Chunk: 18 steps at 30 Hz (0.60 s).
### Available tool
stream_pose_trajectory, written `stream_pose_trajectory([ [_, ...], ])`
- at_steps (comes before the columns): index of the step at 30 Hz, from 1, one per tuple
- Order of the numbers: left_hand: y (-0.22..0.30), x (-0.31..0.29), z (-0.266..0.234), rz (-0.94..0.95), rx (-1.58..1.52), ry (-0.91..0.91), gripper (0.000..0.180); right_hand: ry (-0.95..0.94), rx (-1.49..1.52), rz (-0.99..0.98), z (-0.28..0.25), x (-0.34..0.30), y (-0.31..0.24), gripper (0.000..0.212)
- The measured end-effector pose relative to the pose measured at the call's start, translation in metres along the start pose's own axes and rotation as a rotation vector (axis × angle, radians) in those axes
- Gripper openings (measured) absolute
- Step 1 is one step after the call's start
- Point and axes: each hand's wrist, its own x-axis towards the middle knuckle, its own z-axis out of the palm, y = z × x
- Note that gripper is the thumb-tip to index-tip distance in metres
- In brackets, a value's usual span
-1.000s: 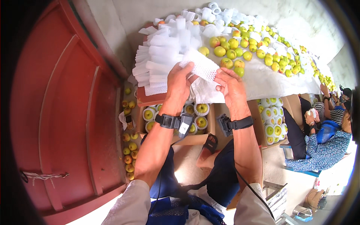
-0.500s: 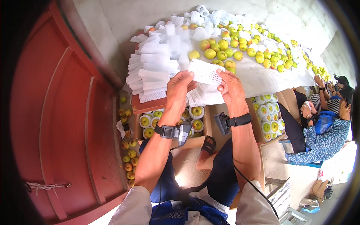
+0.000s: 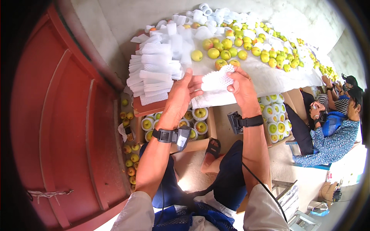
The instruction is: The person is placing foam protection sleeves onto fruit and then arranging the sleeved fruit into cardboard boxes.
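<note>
A white foam net sleeve [image 3: 216, 81] is pinched at its right end by my right hand [image 3: 243, 87], over the table's front edge. My left hand [image 3: 183, 92] is open, thumb up and fingers stretched toward the sleeve's left end; whether the fingertips touch it is hard to tell. Just beyond the sleeve, yellow-green apples [image 3: 219, 47] with some red blush lie on the white table cover [image 3: 246, 71]. A stacked pile of flattened foam net sleeves [image 3: 154, 71] lies left of my left hand.
Below the table stands a cardboard box [image 3: 198, 145] of foam-wrapped apples; another box of wrapped apples [image 3: 274, 119] is to the right. Loose apples [image 3: 133, 158] line the floor beside the red door [image 3: 58, 127]. Co-workers sit at right, one in a blue patterned shirt [image 3: 335, 140].
My left hand has let go of the sleeve's left end and its fingers have spread. The sleeve, now held by my right hand alone, has tilted and moved slightly toward me.
</note>
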Motion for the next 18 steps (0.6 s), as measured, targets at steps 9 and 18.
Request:
stream_pose_trajectory([
  [9, 0.0, -0.01, 0.012, 0.132, 0.101, -0.253, 0.046, -0.33, 0.11, 0.177, 0.019, -0.009, 0.002, 0.018],
  [18, 0.006, -0.013, 0.0, 0.014, 0.175, -0.241, 0.03, -0.294, 0.01, 0.115, 0.021, -0.023, -0.006, 0.022],
])
